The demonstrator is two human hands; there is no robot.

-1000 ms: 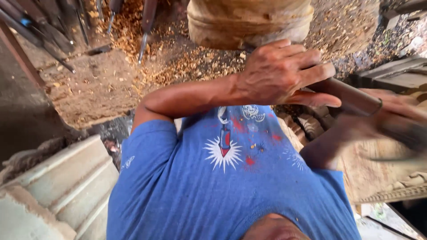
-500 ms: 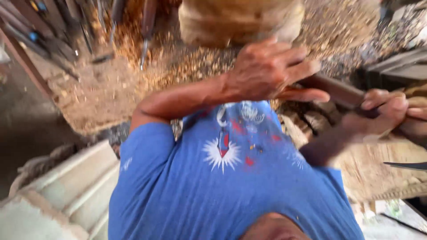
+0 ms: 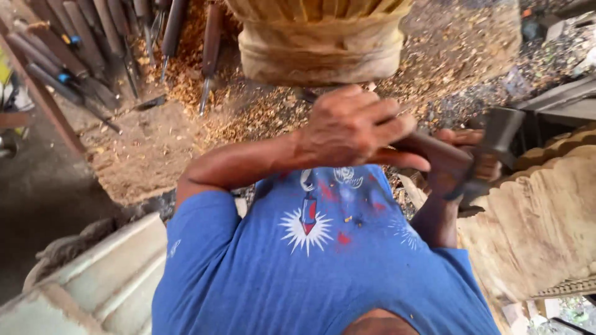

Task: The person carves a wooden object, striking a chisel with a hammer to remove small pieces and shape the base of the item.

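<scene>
Two clenched hands: left hand (image 3: 351, 127) around a smooth wooden handle (image 3: 428, 149), right hand (image 3: 462, 162) gripping a dark blocky mallet (image 3: 496, 139).

Carved post (image 3: 323, 43) ahead, chisels (image 3: 93, 49) left, carved panel (image 3: 540, 223) right; sawdust floor (image 3: 155, 142) open between.

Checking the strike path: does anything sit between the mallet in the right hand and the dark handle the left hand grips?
Nothing visible does. The mallet is close beside the dark handle, held by the right hand; blur hides finer detail.

Daylit dirt floor (image 3: 143, 149) strewn with wood shavings (image 3: 261, 118); chisels (image 3: 93, 37) lie in a row.
</scene>
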